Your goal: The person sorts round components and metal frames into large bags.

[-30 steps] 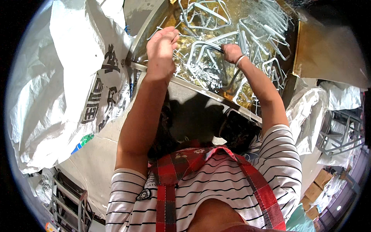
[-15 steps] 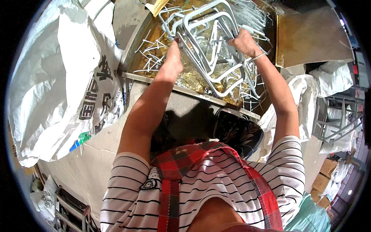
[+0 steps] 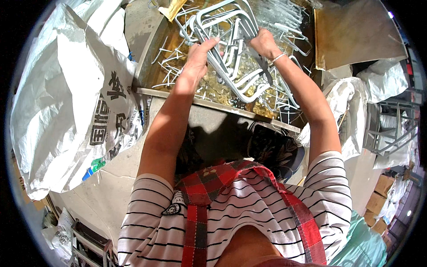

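Observation:
Both my hands hold a stack of grey rounded rectangular frames (image 3: 235, 88), tilted above a shallow metal-rimmed tank (image 3: 178, 96) of water. My left hand (image 3: 197, 58) grips the stack's left side, its thumb laid over the bars and its other fingers partly hidden. On the right side, my right hand (image 3: 264, 43) is closed round the bars, with a dark strip hanging beside it. Several thin white strips (image 3: 167, 78) lie in the yellowish water around the frames. I cannot tell whether the stack's lower end touches the water.
Large white woven sacks (image 3: 66, 102) stand close on my left. A brownish flat panel (image 3: 356, 35) rises at the tank's right end, with more white bags (image 3: 351, 107) below it. Cardboard boxes (image 3: 378, 196) and metal racks (image 3: 391, 129) are farther right.
The stack of frames has shifted slightly left and toward the far side. My left hand has turned, and its thumb now lies over the bars. My right hand has moved left with the stack.

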{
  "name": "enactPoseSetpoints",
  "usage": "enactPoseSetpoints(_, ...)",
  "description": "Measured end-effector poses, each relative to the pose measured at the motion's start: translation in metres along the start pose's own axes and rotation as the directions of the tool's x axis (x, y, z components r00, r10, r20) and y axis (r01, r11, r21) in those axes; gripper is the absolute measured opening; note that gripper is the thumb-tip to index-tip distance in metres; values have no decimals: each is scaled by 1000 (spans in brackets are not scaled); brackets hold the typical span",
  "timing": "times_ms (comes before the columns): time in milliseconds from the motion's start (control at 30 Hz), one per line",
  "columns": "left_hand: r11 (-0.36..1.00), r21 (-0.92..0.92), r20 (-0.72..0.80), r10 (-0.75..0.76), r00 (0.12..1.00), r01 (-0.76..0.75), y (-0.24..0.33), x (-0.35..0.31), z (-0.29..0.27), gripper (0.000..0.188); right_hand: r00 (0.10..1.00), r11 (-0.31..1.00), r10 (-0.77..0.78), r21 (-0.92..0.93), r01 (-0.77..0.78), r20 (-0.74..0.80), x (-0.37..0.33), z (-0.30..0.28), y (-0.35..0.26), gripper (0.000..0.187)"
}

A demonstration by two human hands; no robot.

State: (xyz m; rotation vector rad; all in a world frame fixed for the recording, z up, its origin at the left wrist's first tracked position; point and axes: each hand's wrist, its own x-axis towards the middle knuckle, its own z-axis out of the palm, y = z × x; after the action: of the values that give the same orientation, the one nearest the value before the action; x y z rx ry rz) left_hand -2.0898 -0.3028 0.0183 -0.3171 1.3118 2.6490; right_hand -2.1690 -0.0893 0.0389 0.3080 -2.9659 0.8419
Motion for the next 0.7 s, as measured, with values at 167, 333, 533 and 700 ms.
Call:
enactPoseSetpoints(167, 989, -71, -264, 106, 959, -129, 12, -2, -4, 23, 964, 890, 96, 412, -194, 247, -20, -14, -21, 115)
enactPoseSetpoints(333, 933, -257, -275, 180, 944, -253, 19, -3, -1, 27, 698, 399, 173, 599, -694, 695, -90, -4, -36, 96)
enactPoseSetpoints(533, 929, -347, -117, 91, 989, -126, 16, -8, 6, 40, 856, -24, 153, 868, -496, 494, -75, 27, -17, 31)
enactPoseSetpoints(700, 947, -309, -50, 73, 996, -85, 10, -4, -3, 28, 835, 82, 277, 854, -514, 476, -63, 22, -15, 10)
